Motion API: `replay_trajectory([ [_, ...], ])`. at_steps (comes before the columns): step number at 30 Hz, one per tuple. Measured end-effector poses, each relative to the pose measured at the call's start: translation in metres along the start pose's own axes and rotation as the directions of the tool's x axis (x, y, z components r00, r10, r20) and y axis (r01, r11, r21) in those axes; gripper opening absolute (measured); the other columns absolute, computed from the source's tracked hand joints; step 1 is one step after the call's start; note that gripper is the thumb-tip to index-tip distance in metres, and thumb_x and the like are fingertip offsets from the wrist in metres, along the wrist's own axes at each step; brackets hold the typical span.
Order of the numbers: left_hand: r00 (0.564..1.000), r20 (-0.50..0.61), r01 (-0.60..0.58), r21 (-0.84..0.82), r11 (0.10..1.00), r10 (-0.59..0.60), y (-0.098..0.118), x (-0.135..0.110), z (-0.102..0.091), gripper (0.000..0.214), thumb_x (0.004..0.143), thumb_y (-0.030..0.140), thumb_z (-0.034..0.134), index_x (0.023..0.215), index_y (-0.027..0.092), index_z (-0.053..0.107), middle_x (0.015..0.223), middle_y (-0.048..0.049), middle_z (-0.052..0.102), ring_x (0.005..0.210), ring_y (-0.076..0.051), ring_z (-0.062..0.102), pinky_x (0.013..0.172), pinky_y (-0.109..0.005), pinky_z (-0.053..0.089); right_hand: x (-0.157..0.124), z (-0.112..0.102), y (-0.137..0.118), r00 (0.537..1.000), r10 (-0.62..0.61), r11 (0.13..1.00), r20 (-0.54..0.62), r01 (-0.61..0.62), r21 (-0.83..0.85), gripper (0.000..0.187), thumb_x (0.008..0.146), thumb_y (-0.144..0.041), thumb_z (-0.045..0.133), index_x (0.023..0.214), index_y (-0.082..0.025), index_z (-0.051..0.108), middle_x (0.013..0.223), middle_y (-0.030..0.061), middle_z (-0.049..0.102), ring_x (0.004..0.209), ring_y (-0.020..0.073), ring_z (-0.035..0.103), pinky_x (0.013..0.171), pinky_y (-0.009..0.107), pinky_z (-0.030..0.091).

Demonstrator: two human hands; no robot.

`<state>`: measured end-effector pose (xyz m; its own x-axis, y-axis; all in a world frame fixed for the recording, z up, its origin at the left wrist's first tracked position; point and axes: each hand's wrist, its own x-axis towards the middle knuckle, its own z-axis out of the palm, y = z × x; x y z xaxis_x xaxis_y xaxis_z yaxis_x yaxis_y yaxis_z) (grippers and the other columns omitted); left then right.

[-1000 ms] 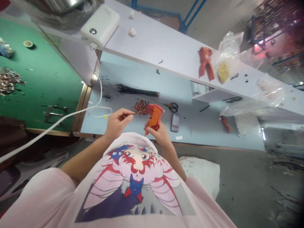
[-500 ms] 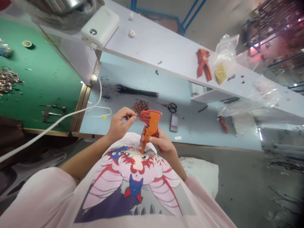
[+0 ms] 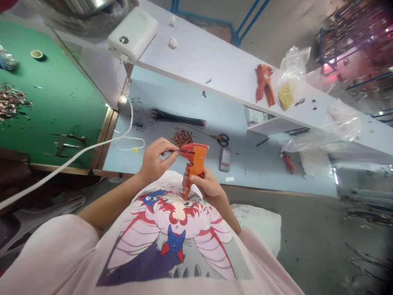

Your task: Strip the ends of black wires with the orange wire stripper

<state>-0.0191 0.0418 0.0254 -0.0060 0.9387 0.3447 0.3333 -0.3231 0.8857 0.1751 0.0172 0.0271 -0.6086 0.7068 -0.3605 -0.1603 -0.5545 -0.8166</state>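
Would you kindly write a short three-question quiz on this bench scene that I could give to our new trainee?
1. Multiple choice: what does the person's right hand grip?
A) the scissors
B) the orange-and-red hand tool
C) the white cable
2. True or false: the dark wire bundle lies farther from the person than the copper-coloured pile of bits.
3. Open question: what does the left hand pinch between thumb and fingers, and where does it lead?

Key: 1. B. 2. True. 3. A thin dark wire, leading to the head of the orange-and-red hand tool.
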Motion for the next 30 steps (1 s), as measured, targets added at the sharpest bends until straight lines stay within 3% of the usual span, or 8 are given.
replay_trajectory([
  [11, 0.994, -0.003, -0.106, 0.206, 0.973, 0.109, -0.001, 0.001, -0.001, 0.008, 0.079, 0.022, 0.060, 0.079, 0.019, 0.067, 0.070, -0.0012, 0.060, 0.069, -0.012, 0.054, 0.065, -0.025, 0.041, -0.001, 0.000, -0.001, 1.000, 0.006, 0.997, -0.029, -0.008, -0.072, 0.023, 0.079, -0.034, 0.066, 0.088, -0.015, 0.054, 0.064, 0.0009, 0.063, 0.056, 0.0141, 0.061, 0.055, 0.028, 0.052],
  [19, 0.991, 0.019, -0.134, 0.276, 0.952, 0.134, -0.001, 0.000, -0.002, 0.009, 0.080, 0.023, 0.059, 0.079, 0.019, 0.067, 0.068, -0.0007, 0.058, 0.066, -0.012, 0.053, 0.063, -0.025, 0.040, 0.003, 0.004, 0.001, 0.997, -0.022, 0.980, -0.076, 0.006, -0.197, 0.029, 0.080, -0.041, 0.062, 0.068, -0.016, 0.053, 0.049, -0.0005, 0.058, 0.044, 0.0120, 0.054, 0.047, 0.025, 0.046],
  [24, 0.991, 0.026, -0.131, 0.293, 0.947, 0.129, -0.001, -0.001, 0.001, 0.010, 0.080, 0.023, 0.058, 0.079, 0.020, 0.068, 0.066, -0.0001, 0.057, 0.063, -0.011, 0.052, 0.061, -0.024, 0.038, 0.002, 0.001, 0.008, 0.988, -0.011, 0.988, -0.156, -0.013, -0.155, 0.032, 0.080, -0.039, 0.062, 0.061, -0.017, 0.048, 0.040, -0.0054, 0.047, 0.033, 0.0077, 0.042, 0.038, 0.021, 0.037],
  [27, 0.995, 0.024, -0.104, 0.269, 0.957, 0.102, -0.003, 0.000, 0.001, 0.009, 0.079, 0.023, 0.059, 0.077, 0.019, 0.067, 0.066, -0.0003, 0.057, 0.064, -0.012, 0.051, 0.062, -0.025, 0.039, -0.001, -0.002, 0.008, 0.992, -0.010, 0.997, -0.127, -0.001, -0.082, 0.029, 0.075, -0.043, 0.066, 0.075, -0.017, 0.053, 0.054, -0.0022, 0.056, 0.044, 0.0107, 0.053, 0.045, 0.023, 0.045],
  [30, 0.998, 0.015, -0.055, 0.198, 0.979, 0.053, -0.006, 0.000, -0.002, 0.007, 0.079, 0.021, 0.060, 0.076, 0.018, 0.065, 0.068, -0.0007, 0.057, 0.066, -0.012, 0.051, 0.063, -0.025, 0.040, -0.006, -0.006, 0.003, 0.996, -0.027, 1.000, -0.082, 0.026, -0.011, 0.045, 0.068, -0.048, 0.071, 0.096, -0.017, 0.054, 0.082, 0.0046, 0.062, 0.072, 0.0180, 0.063, 0.065, 0.033, 0.054],
])
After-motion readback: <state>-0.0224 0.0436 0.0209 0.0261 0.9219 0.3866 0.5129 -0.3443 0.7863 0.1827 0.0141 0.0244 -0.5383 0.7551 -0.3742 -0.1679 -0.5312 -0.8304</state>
